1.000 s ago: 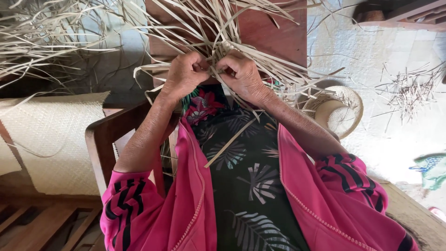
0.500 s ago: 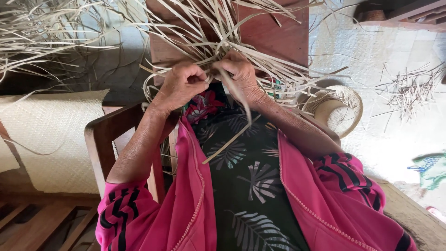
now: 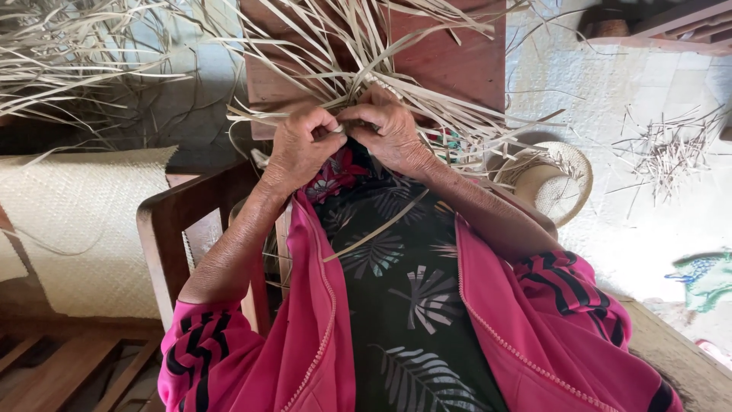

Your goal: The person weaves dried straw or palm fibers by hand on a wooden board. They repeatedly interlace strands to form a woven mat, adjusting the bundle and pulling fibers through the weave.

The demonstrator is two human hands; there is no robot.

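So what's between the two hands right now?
In the head view, a pale strip end is pinched between the left hand and right hand; their fingertips nearly meet over it.

Loose pale dried leaf strips [image 3: 427, 99] fan out over the reddish-brown wooden board [image 3: 457, 65], crowding its near edge; the dark wooden chair arm [image 3: 171, 221] blocks the left side, pale woven mat roll [image 3: 84, 221] just beyond; a woven straw hat [image 3: 553, 183] sits right; pale tiled floor [image 3: 656, 236] past it lies open.
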